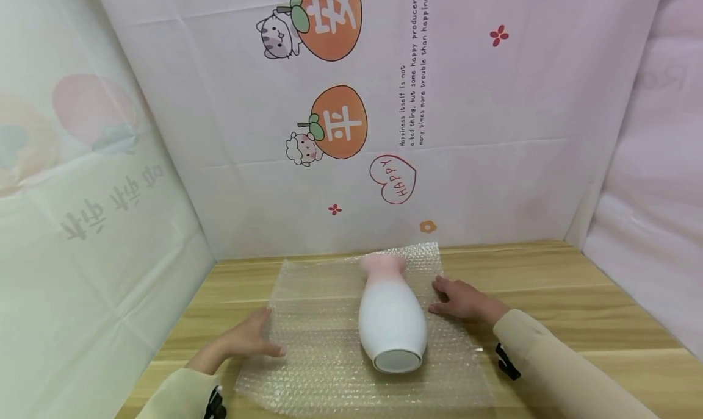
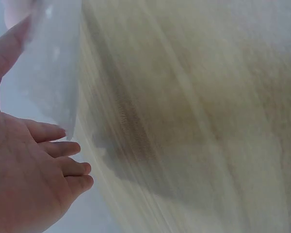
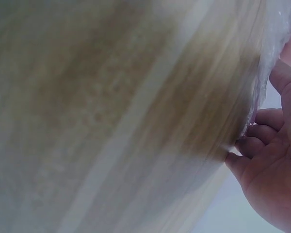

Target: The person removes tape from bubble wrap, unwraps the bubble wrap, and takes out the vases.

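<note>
One vase (image 1: 392, 321) on one bubble-wrap sheet (image 1: 318, 358); left hand (image 1: 249, 335), right hand (image 1: 462, 299) at edges, fingers (image 2: 59, 148) released.

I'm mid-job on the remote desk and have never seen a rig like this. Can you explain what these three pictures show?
There is no robot: the left grip and right grip are simply a person's bare hands. The widest picture comes from a camera on the person's head, looking forward and down. The other two come from wrist cameras, each showing its own hand close up.

On the wood-patterned table lies a sheet of bubble wrap. On it a vase lies on its side, its pink neck pointing away from the person and its white base facing them.

The two hands are at opposite side edges of the wrap. Neither holds the vase, and I see no firm pinch on the wrap.
</note>
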Demonstrator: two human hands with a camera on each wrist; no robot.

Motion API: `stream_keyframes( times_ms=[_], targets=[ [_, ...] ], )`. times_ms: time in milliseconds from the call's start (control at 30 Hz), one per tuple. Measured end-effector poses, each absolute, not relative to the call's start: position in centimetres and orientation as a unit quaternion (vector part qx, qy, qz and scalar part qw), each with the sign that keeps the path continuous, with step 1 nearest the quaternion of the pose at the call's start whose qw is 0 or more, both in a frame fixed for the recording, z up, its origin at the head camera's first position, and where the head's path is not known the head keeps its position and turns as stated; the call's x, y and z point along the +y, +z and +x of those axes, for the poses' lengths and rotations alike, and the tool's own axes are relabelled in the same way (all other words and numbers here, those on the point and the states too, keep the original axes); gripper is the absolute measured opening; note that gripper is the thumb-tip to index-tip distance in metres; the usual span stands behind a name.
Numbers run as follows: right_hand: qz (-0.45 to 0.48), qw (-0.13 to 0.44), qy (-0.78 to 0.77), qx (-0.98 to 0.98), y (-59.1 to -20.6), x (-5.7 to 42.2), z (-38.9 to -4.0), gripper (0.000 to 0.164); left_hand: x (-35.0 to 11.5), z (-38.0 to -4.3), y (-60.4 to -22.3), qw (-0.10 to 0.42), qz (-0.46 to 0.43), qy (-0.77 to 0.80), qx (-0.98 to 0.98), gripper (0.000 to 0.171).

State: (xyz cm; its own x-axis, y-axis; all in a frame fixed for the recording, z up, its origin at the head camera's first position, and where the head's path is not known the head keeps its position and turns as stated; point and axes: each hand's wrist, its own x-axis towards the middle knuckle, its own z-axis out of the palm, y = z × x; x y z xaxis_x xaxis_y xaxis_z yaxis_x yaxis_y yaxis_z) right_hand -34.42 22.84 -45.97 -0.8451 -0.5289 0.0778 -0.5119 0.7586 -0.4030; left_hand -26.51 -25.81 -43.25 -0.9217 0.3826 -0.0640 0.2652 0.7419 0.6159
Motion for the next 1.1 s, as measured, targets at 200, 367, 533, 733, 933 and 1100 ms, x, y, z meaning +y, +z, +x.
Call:
stream_keyframes(
  times_ms=[200,367,533,733,933,1100],
  targets=[
    [-0.27,0.028,-0.21,0.939,-45.81,22.85,-34.23,0.053,-25.88,-26.58,-43.57,0.095,0.174,0.296,0.934,0.109],
    [-0.278,0.022,-0.206,0.938,-45.67,22.78,-34.09,0.058,-26.09,-26.68,-43.7,0.102,0.167,0.271,0.942,0.109],
    [-0.271,0.028,-0.209,0.939,-45.66,22.67,-34.13,0.05,-26.23,-26.76,-43.89,0.116,0.154,0.245,0.95,0.112],
    [-0.282,0.018,-0.21,0.936,-45.64,22.65,-34.24,0.035,-26.19,-26.9,-44.1,0.125,0.148,0.228,0.954,0.114],
    [-0.271,0.028,-0.216,0.938,-45.61,22.64,-34.28,0.032,-26.11,-26.91,-44.14,0.128,0.144,0.215,0.957,0.114],
    [-0.274,0.023,-0.214,0.937,-45.63,22.7,-34.38,0.035,-25.99,-26.94,-44.01,0.128,0.14,0.209,0.959,0.113]
  ],
)
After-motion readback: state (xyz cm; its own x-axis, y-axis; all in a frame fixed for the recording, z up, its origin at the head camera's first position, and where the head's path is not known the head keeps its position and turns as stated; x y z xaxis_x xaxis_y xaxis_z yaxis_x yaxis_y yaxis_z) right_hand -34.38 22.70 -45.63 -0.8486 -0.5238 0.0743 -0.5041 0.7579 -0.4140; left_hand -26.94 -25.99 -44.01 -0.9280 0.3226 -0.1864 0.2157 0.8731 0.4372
